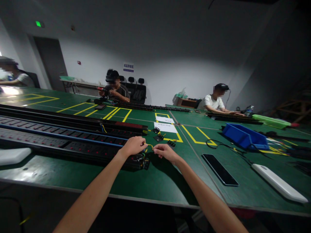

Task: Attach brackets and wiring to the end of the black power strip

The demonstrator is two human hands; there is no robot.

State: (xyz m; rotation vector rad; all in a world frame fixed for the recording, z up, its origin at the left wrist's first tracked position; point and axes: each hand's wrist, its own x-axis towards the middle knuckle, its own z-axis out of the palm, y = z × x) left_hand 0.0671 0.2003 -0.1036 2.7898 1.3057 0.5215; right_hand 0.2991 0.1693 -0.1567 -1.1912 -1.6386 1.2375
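Note:
A short yellow wire [150, 145] spans the gap between my hands. My left hand [134, 146] lies over the end of a long black socket strip [97, 152], its thumb and fingers closed on one end of the wire. The other end runs into the pinched fingertips of my right hand [165, 152], held just off the strip's end. Below my hands, loose wires and a small black end piece [146, 164] show at the open end of the strip. Several small black brackets [159, 138] lie on the table behind my right hand.
More long strips lie side by side on the green table [170, 187]. To the right are a phone [220, 169], a white power bank [279, 183] with a cable, and a blue bin [245, 136]. White paper sheets [166, 127] lie ahead. Co-workers sit across the table.

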